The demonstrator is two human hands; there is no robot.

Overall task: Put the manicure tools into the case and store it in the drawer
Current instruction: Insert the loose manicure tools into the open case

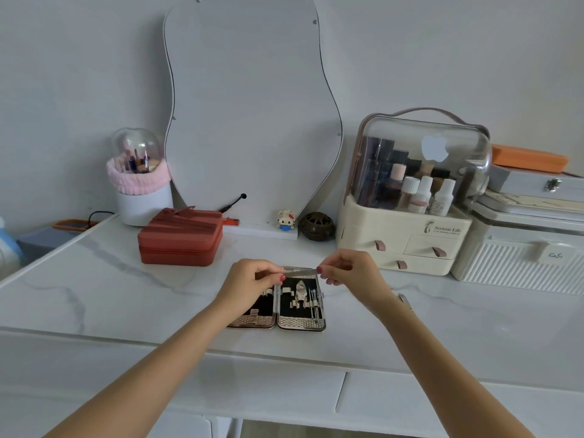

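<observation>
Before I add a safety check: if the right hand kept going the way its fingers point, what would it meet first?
Probably the left hand, pinching the other end of the same nail file as the right hand.

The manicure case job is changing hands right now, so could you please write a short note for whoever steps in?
Left hand and right hand each pinch one end of a flat metal tool, held level above the case.
The case lies open on the marble tabletop, near its front edge. Several tools already sit in its right half.
One more metal tool lies on the tabletop right of the right wrist.
Left: seat the held tool, add the loose one, close the case, store it in a drawer below.
</observation>
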